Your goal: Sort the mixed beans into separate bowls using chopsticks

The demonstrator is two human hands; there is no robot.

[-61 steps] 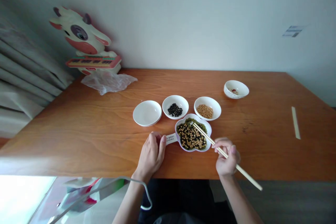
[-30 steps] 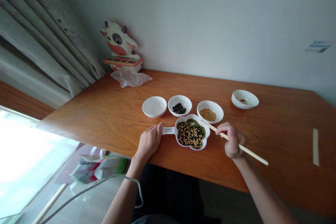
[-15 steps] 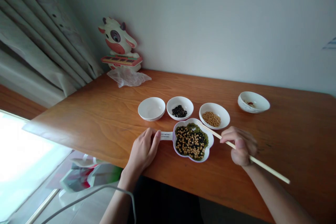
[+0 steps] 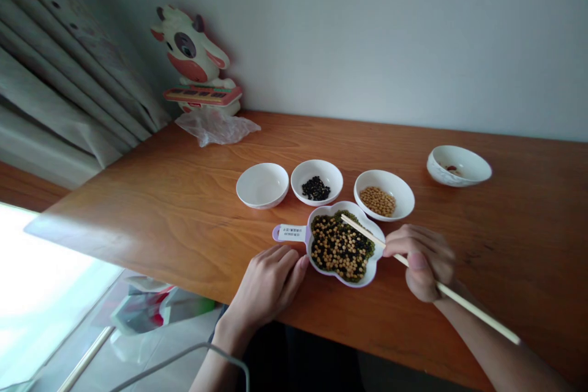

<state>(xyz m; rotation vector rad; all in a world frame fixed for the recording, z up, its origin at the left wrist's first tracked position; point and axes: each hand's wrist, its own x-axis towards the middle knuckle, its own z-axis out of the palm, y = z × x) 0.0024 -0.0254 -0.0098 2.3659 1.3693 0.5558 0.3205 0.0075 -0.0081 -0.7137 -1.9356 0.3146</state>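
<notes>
A white, flower-shaped dish [image 4: 377, 264] with a lilac edge and a labelled handle [image 4: 292, 233] holds mixed black, tan and green beans. My right hand [image 4: 420, 260] grips wooden chopsticks [image 4: 478, 313] close to the dish's right side. Their tips rest at the beans near the dish's far edge. On the table's front edge lies my left hand [image 4: 271, 282], fingers extended and off the handle, with the thumb by the dish's lower left rim. Behind the dish, one white bowl [image 4: 316, 165] has black beans [image 4: 315, 188] and another bowl [image 4: 407, 199] has tan beans [image 4: 377, 201].
An empty white bowl [image 4: 263, 187] stands left of the black beans. Farther right is a bowl [image 4: 459, 165] with a few brown bits. A cow-shaped toy keyboard [image 4: 197, 67] and a clear plastic bag [image 4: 218, 127] sit at the back left of the wooden table [image 4: 174, 196].
My left hand has let go of the dish's handle and moved right, toward the dish's near rim. The chopstick tips have come in from the far rim over the beans. The view has shifted slightly.
</notes>
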